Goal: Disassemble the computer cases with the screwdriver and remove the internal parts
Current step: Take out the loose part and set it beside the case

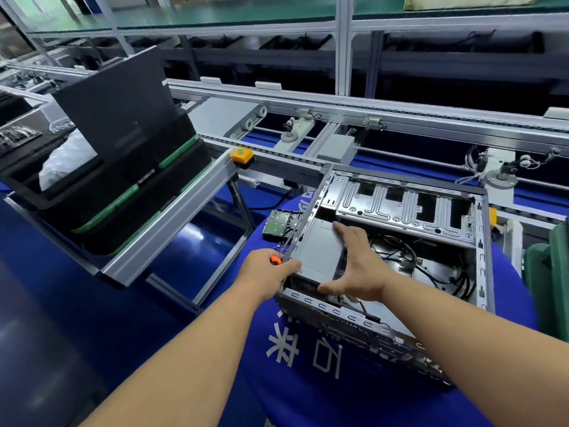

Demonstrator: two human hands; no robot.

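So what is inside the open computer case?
Inside the computer case: a grey power supply box under the right hand, black cables and a metal drive bracket. Whatever lies under the box is hidden.

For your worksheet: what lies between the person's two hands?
In the head view, a grey metal box inside the open computer case lies between left hand and right hand.
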